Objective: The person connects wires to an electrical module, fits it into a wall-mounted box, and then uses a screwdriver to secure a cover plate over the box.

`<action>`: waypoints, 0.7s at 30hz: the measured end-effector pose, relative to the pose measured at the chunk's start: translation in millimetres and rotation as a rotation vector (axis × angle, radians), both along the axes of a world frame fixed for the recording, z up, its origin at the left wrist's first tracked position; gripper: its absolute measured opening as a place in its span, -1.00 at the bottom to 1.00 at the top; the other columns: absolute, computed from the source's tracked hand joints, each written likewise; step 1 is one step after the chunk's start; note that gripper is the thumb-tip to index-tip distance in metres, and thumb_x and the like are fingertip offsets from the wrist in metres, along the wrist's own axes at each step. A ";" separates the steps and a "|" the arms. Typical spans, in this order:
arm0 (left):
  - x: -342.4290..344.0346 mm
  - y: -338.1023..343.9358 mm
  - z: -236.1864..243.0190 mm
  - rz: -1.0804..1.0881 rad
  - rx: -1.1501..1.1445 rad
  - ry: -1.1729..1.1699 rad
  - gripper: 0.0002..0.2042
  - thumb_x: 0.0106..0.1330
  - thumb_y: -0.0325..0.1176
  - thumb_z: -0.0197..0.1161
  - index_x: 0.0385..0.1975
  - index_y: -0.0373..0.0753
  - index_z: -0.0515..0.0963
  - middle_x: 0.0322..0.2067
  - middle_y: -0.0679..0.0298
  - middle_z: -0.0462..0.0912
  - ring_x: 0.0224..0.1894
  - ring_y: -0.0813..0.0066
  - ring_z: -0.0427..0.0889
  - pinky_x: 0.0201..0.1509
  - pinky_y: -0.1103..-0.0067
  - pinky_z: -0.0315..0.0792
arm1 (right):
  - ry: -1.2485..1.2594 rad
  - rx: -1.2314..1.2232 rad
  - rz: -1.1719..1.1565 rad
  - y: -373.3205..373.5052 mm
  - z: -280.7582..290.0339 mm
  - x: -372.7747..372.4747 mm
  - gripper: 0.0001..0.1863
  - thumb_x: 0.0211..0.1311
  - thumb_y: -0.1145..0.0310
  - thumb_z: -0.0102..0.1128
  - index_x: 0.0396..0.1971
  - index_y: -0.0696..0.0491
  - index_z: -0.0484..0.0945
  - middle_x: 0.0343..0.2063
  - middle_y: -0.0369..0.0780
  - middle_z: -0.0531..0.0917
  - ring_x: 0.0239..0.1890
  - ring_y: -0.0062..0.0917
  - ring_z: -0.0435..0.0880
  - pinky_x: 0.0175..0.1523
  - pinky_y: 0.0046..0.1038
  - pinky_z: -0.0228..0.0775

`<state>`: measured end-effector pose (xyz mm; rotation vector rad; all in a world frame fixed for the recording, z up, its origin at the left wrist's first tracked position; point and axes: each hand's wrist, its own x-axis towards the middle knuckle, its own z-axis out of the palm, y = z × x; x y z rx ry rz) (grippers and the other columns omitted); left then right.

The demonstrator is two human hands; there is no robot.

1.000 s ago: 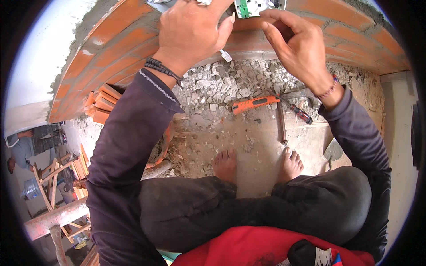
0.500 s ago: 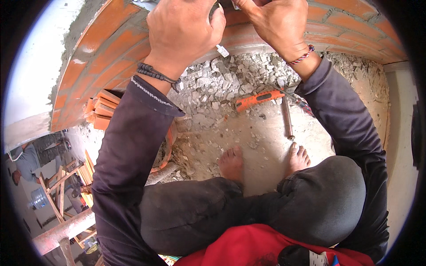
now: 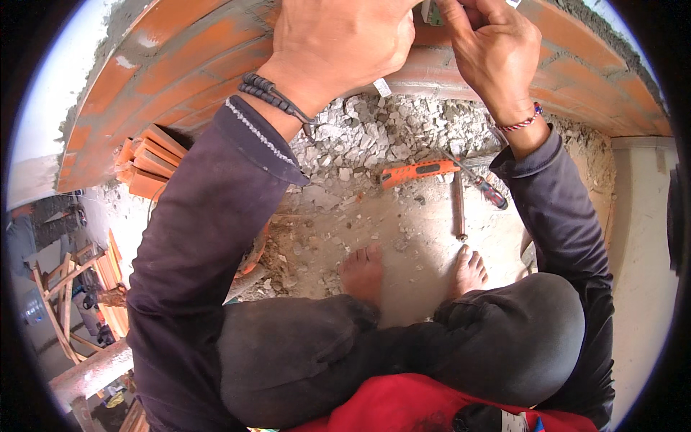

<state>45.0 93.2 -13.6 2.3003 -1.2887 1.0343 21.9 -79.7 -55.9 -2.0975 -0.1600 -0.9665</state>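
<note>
Both of my hands are raised at the top edge, in front of the brick wall [image 3: 216, 50]. My left hand [image 3: 342, 43] is closed, its fingers curled toward the right; what it grips is hidden. A small white tag [image 3: 381, 87] sticks out below it. My right hand [image 3: 497, 57] has thumb and fingers pressed together. Close to its thumb is a small green and white piece [image 3: 432, 13], partly cut off by the frame. I cannot make out what the right fingers hold.
Broken rubble [image 3: 374, 133] lies along the wall's foot. On the floor are an orange tool with dark slots [image 3: 421, 171], a metal rod [image 3: 460, 209] and a screwdriver [image 3: 491, 194]. Stacked bricks [image 3: 151, 162] stand left; a wooden frame [image 3: 65, 302] is farther left. My bare feet [image 3: 363, 272] are below.
Both hands have shifted right in the picture, the left one farther over and closer to the right hand. The floor tools now show more fully, with the screwdriver less covered by my right sleeve.
</note>
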 end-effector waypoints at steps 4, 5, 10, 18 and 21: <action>-0.8 -0.5 2.8 0.049 0.018 0.028 -0.69 0.19 -0.47 0.15 -0.05 -0.13 0.59 -0.28 0.20 0.54 -0.36 0.10 0.61 -0.32 0.28 0.49 | 0.072 0.108 0.072 -3.3 4.3 -0.2 -0.88 0.18 0.45 0.39 -0.48 0.18 0.69 -0.68 -0.21 0.64 -0.63 -0.63 0.58 -0.50 -0.51 0.38; -0.7 -1.2 4.5 0.053 0.026 0.021 -0.69 0.20 -0.47 0.15 -0.05 -0.13 0.59 -0.28 0.20 0.54 -0.37 0.11 0.60 -0.32 0.28 0.49 | 0.082 0.125 0.082 -4.5 6.0 -0.8 -0.88 0.18 0.45 0.40 -0.47 0.18 0.69 -0.67 -0.22 0.65 -0.62 -0.64 0.58 -0.50 -0.52 0.39; -4.4 -0.3 9.6 0.099 0.093 0.023 -0.70 0.22 -0.46 0.13 -0.05 -0.14 0.58 -0.29 0.19 0.53 -0.39 0.14 0.60 -0.34 0.29 0.47 | 0.084 0.143 0.079 -5.0 6.9 -1.2 -0.89 0.20 0.46 0.40 -0.43 0.20 0.71 -0.64 -0.25 0.69 -0.58 -0.70 0.59 -0.47 -0.57 0.42; -4.6 -3.0 5.1 0.136 0.110 0.016 -0.72 0.27 -0.43 0.10 -0.04 -0.14 0.58 -0.29 0.21 0.54 -0.41 0.18 0.61 -0.34 0.31 0.47 | 0.079 0.148 0.058 0.9 4.2 -0.4 -0.89 0.22 0.48 0.40 -0.43 0.21 0.70 -0.63 -0.30 0.69 -0.55 -0.76 0.59 -0.44 -0.60 0.43; -5.3 -3.5 6.7 0.120 0.107 0.015 -0.73 0.28 -0.42 0.09 -0.04 -0.13 0.58 -0.30 0.22 0.54 -0.40 0.18 0.62 -0.33 0.32 0.47 | 0.055 0.249 0.187 -3.9 -8.2 9.5 -0.88 0.22 0.47 0.39 -0.44 0.21 0.70 -0.62 -0.31 0.69 -0.56 -0.75 0.58 -0.46 -0.60 0.42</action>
